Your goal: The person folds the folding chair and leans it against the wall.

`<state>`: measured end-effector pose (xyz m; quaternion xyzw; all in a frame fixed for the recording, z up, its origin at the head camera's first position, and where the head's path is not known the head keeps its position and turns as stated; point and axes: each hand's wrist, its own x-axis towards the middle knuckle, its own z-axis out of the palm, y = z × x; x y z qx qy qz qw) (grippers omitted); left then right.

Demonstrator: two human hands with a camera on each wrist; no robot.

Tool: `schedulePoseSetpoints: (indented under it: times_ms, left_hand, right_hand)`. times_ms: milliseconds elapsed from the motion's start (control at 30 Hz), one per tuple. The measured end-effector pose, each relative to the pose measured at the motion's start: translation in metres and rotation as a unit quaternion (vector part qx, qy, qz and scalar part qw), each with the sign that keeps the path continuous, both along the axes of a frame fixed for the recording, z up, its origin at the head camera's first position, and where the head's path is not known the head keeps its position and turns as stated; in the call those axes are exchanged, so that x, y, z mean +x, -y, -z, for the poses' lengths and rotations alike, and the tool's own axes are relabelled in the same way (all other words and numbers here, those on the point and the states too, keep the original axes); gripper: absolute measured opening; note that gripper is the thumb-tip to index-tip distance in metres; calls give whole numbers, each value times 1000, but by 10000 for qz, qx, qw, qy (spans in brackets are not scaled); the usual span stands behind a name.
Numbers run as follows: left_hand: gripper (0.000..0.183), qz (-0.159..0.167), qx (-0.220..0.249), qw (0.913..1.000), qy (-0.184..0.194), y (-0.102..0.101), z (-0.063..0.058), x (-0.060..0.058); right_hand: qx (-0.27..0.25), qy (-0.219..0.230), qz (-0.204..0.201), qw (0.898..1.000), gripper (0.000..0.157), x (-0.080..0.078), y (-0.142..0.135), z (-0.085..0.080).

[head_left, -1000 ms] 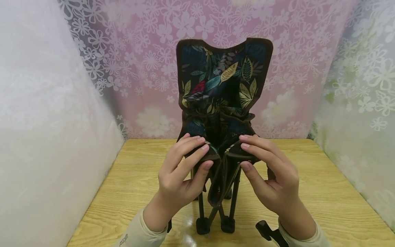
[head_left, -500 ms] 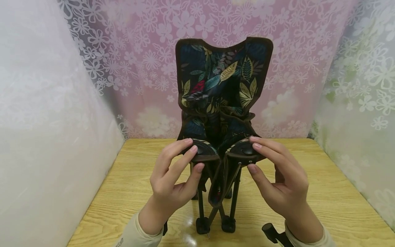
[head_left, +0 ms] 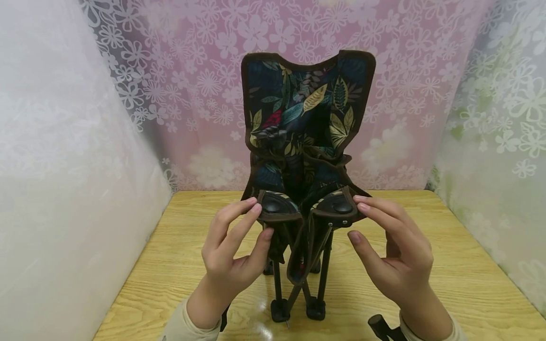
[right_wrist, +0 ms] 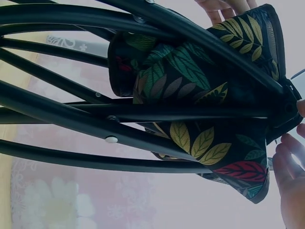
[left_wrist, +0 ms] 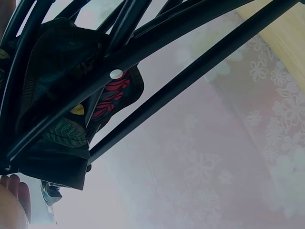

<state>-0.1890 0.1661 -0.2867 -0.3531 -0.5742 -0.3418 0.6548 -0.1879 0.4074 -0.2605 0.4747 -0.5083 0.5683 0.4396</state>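
A small folding camp chair [head_left: 308, 111] stands half folded on its legs, its dark fabric printed with leaves. Two black corner caps [head_left: 273, 204] sit at the front of the pinched-in seat [head_left: 298, 246]. My left hand [head_left: 233, 248] has its fingertips right at the left cap's outer edge, thumb lower down. At the right corner, my right hand [head_left: 398, 251] brings its fingertips to the edge, with the thumb apart below. The fingers of both hands are spread and loosely bent. From the right wrist, crossing black tubes [right_wrist: 205, 112] show beneath the fabric.
The chair stands on a wood-grain table [head_left: 192, 246]. A pink flowered curtain [head_left: 204, 94] hangs behind it, with a pale sheet [head_left: 85, 166] on the left and a flowered one [head_left: 499, 132] on the right. A black rod-ended piece [head_left: 377, 324] sits by my right wrist.
Both hands have slid outward, away from each other, from over the corner caps to their outer edges, uncovering the caps. The chair has barely moved.
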Motion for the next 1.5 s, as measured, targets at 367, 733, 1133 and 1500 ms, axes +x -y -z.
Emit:
schedulePoseSetpoints:
  times_ms: [367, 733, 1133, 1500]
  left_hand:
    - [35, 4, 64, 10000, 71, 0, 8, 3]
    - [33, -8, -46, 9995, 317, 3, 17, 5]
    - [30, 101, -246, 9977, 620, 5, 28, 5]
    - [30, 241, -402, 9946, 924, 6, 41, 8]
  right_hand:
    - [222, 162, -28, 9996, 31, 4, -5, 6]
    - [565, 228, 748, 9953, 32, 6, -8, 14]
    - [839, 369, 908, 9916, 32, 9, -15, 28]
    - [1094, 465, 829, 9894, 31, 7, -18, 42]
